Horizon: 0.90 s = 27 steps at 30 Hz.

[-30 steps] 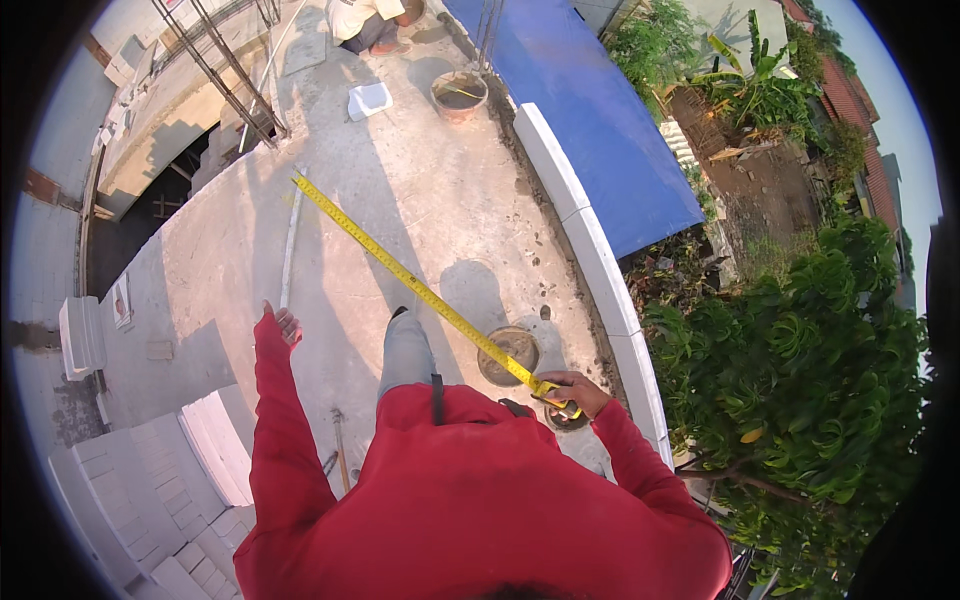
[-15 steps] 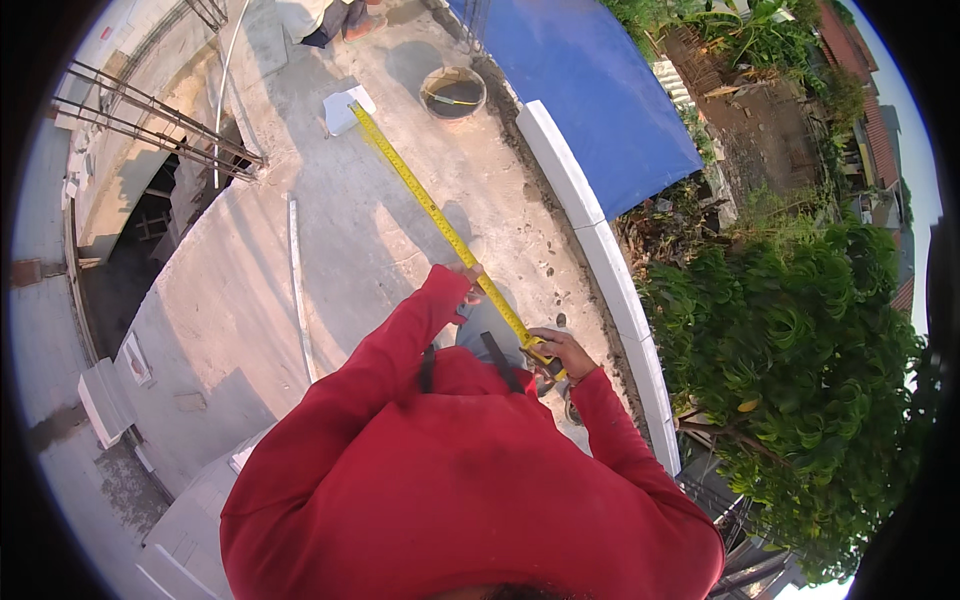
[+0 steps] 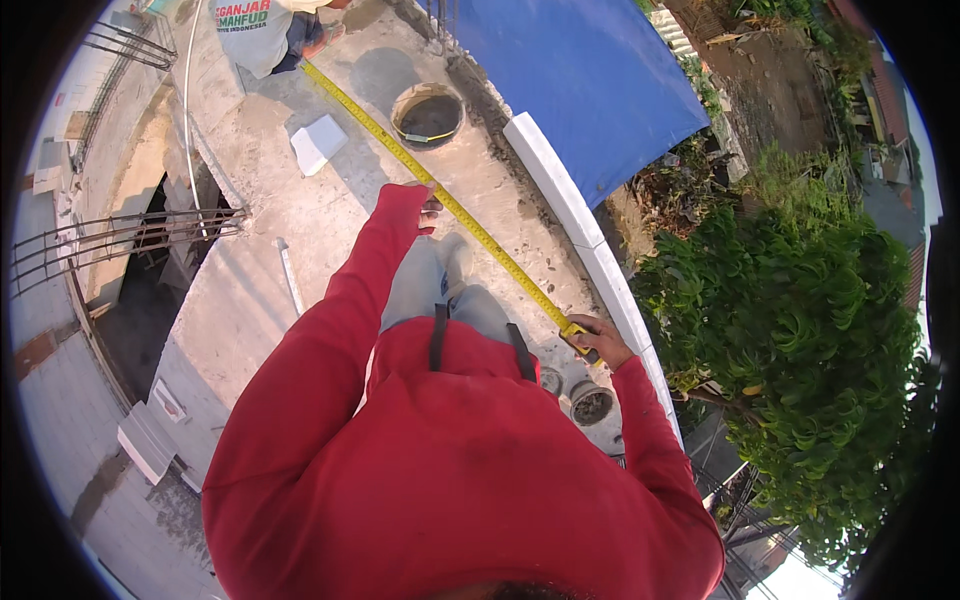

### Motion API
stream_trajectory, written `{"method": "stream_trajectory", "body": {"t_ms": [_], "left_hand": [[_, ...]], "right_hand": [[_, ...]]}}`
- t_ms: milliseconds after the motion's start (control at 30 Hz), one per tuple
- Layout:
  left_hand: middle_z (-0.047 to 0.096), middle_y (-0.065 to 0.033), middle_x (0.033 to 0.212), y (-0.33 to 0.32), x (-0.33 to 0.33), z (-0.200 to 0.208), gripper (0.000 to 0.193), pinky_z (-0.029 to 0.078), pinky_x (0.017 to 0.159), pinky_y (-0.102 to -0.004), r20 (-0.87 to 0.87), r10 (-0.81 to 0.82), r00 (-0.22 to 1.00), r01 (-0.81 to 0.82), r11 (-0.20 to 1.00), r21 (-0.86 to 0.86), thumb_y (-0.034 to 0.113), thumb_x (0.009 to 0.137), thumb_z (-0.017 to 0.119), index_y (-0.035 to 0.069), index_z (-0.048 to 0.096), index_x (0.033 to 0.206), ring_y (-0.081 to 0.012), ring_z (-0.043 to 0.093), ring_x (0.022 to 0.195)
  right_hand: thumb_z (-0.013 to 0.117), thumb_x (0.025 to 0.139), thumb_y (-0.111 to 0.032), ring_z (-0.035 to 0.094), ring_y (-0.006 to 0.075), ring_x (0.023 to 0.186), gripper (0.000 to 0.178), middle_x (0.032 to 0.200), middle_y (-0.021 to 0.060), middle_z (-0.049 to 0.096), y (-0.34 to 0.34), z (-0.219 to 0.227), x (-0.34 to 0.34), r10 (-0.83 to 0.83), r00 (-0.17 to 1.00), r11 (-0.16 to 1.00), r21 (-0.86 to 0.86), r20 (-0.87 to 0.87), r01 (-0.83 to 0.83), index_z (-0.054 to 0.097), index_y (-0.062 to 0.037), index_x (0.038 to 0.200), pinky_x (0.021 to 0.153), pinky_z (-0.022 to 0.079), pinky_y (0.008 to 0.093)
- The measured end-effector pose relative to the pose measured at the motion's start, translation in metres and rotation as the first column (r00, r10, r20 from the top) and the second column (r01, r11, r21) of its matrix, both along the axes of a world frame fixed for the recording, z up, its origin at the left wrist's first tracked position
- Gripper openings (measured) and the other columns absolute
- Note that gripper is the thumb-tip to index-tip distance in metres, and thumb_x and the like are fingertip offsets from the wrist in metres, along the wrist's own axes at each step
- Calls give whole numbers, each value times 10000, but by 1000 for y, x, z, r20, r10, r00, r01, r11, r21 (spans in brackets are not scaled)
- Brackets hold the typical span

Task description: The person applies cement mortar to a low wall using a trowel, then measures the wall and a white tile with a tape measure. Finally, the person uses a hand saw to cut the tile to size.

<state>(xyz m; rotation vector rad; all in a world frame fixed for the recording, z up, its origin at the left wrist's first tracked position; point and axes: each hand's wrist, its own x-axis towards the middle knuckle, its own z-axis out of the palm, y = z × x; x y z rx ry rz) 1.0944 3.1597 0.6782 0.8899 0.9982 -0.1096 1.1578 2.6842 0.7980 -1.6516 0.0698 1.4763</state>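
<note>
A yellow tape measure (image 3: 500, 255) is drawn out in a long straight diagonal above the concrete floor. Its case sits in my right hand (image 3: 606, 341), with the fingers wrapped round it near the low white block wall. Farther along the blade, my left hand (image 3: 430, 208) grips it, its fingers partly hidden under the red cuff. The far tip of the blade reaches close to a crouching person (image 3: 255, 35) at the top. Beneath the blade, to its left, a white flat piece (image 3: 319, 144) lies on the floor.
A round bucket (image 3: 427, 115) stands right of the blade, and a smaller bucket (image 3: 591, 402) is near my right forearm. White blocks (image 3: 570, 205) edge the floor beside a blue tarp (image 3: 590, 80). At left, steel rods (image 3: 140, 235) jut out over a dark opening (image 3: 140, 320).
I have moved forward toward the person and the bucket. My hands are farther apart: the left has gone up and left, the right rightward with the case. More blade is out.
</note>
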Motion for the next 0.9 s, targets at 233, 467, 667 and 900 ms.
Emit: {"method": "stream_trajectory", "body": {"t_ms": [233,467,667,900], "left_hand": [[710,-108,1090,-40,132,-68,524,573,791,-423,-55,-362,931,348,922,-171,501,1018,562,33,643,1241,-245,688,962],[695,-170,1253,-115,118,-84,642,515,979,-384,-397,-909,130,985,73,156,485,993,553,-37,599,1363,-294,666,1147],[690,-185,1254,-95,84,-199,626,506,989,-359,-689,-623,371,895,437,88,433,999,564,-70,586,1369,-287,661,1156],[691,-182,1245,-76,49,-274,615,505,984,-357,-791,-100,604,438,871,225,424,1000,565,-71,590,1364,-281,660,1147]], "right_hand": [[729,817,-157,630,113,790,520,935,20,692,-5,-14,104,-71,968,961,-242,242,131,668,-24,1316,719,506,246],[707,830,-132,587,81,740,534,908,22,684,23,-65,194,-222,954,908,-313,201,277,643,32,1334,671,472,247],[699,799,-132,659,150,943,515,1077,82,716,15,-246,284,41,904,973,-221,426,60,667,38,1283,875,509,291],[765,795,-166,655,195,1047,538,1162,138,715,11,-389,350,-11,908,986,-148,420,81,669,14,1293,961,502,330]]}}
